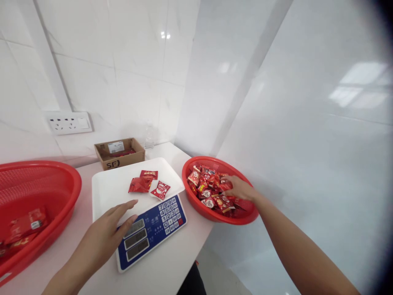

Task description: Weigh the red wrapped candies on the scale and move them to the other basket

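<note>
My left hand (pixel 106 229) hovers over the near edge of a digital scale (pixel 159 241), its fingers stretched out and holding nothing. On the scale's white tray (pixel 107 188) lie several small red wrapped packets (pixel 160 190), just beyond my fingertips. To the right, my right hand (pixel 241 187) reaches into a round red plastic basket (pixel 242 218) heaped with similar packets (pixel 202 188). Its fingers are closed around a red wrapped packet (pixel 226 185) at the top of the heap. Part of that packet is hidden by the fingers.
Another, larger red basket (pixel 66 176) stands at the left with a few red packets low inside. Behind the scale are an open cardboard box (pixel 119 164) and a clear bottle (pixel 149 137). A socket panel (pixel 69 123) is on the tiled wall; a wall borders the right side.
</note>
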`<control>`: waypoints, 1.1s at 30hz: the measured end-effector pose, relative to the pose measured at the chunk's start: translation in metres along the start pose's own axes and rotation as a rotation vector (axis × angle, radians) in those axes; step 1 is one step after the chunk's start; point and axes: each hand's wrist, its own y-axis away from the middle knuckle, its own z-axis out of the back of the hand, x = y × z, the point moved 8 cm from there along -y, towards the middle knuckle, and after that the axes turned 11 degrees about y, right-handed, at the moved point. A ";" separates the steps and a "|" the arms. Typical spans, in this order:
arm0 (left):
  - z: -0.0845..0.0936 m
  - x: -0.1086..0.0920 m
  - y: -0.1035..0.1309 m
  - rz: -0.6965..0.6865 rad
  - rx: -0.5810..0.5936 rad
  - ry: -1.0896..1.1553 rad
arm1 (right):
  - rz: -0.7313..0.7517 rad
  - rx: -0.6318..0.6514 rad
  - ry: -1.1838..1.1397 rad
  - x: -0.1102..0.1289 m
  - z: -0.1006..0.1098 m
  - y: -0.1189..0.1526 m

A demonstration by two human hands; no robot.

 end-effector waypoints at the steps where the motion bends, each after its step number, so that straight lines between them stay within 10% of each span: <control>1: 0.000 -0.001 0.000 0.002 0.001 0.001 | -0.030 -0.035 0.016 -0.001 0.006 -0.001; 9: 0.003 -0.001 0.002 0.031 0.018 -0.018 | -0.233 -0.178 0.296 0.001 0.033 0.003; 17: 0.001 -0.003 0.002 0.048 0.038 -0.020 | 0.119 0.134 0.075 0.058 -0.029 0.019; 27: 0.001 -0.001 0.002 0.041 0.041 -0.006 | 0.005 -0.110 0.098 0.043 0.013 0.004; 33: 0.001 -0.003 0.003 0.029 0.049 -0.013 | 0.117 -0.076 0.093 0.068 -0.005 0.002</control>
